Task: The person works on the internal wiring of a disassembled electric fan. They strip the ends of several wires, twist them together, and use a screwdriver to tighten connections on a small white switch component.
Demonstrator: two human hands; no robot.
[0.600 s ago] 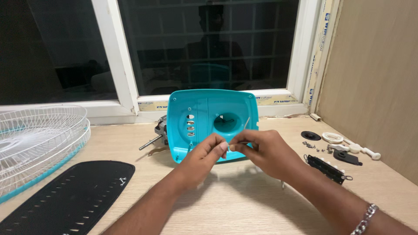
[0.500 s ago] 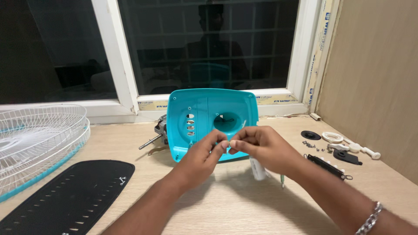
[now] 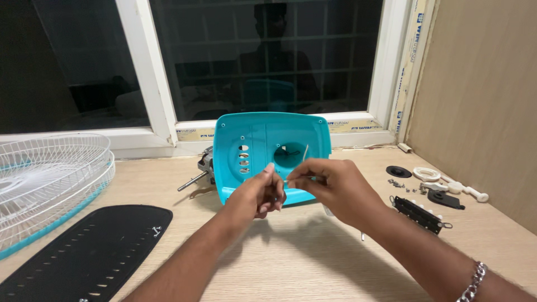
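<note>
A turquoise plastic fan housing (image 3: 263, 146) stands upright on the wooden table (image 3: 291, 263), with a metal motor and shaft (image 3: 198, 170) behind its left side. In front of it my left hand (image 3: 258, 193) and my right hand (image 3: 330, 187) meet, both pinching a thin white wire (image 3: 305, 162) that curves up toward the housing's round opening. My right wrist wears a metal bracelet (image 3: 474, 282).
White wire fan grilles (image 3: 47, 173) lie at the left. A black slotted panel (image 3: 84, 257) lies at the front left. Small parts sit at the right: a black switch strip (image 3: 420, 214), a black disc (image 3: 398, 171), white knobs (image 3: 447, 183), screws. A window and wooden wall stand behind.
My hands have drawn slightly toward me and lower, still together on the wire. The housing and the other parts have stayed in place.
</note>
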